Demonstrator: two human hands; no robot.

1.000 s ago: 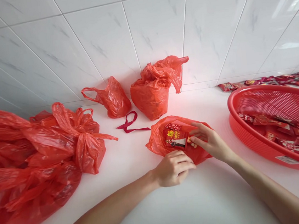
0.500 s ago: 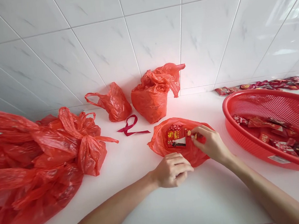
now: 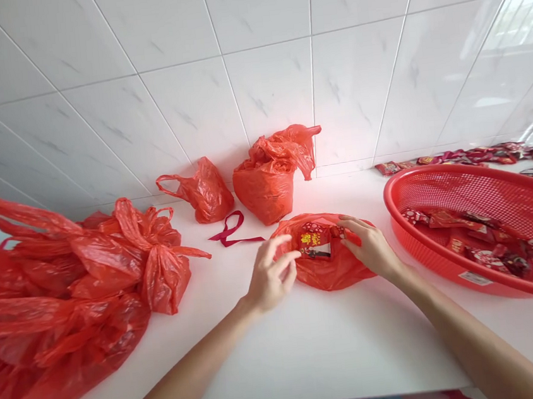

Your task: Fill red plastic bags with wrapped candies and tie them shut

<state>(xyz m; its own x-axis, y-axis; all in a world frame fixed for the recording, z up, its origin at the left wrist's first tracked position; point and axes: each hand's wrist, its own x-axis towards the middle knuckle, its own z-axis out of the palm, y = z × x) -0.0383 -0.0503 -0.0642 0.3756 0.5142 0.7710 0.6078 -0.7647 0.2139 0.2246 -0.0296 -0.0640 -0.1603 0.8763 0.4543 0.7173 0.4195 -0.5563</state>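
Note:
A small red plastic bag [image 3: 324, 273] lies open on the white counter [image 3: 339, 350], with a red printed packet [image 3: 314, 243] and other small red items inside. My left hand [image 3: 272, 278] hovers at the bag's left rim, fingers spread and holding nothing. My right hand [image 3: 369, 249] rests on the bag's right rim, its fingertips curled over the edge near the packet.
A pile of red plastic bags [image 3: 66, 290] fills the left side. Two filled red bags [image 3: 203, 190] [image 3: 271, 173] stand by the tiled wall, a dark red ribbon [image 3: 231, 228] between them. A red mesh basket [image 3: 484, 183] with wrapped sweets sits right; more sweets [image 3: 462, 157] line the wall.
My left hand has let go of the bag's front edge, opened, and moved up to its left rim. My right hand shifted slightly toward the bag's right edge. The view tilted down.

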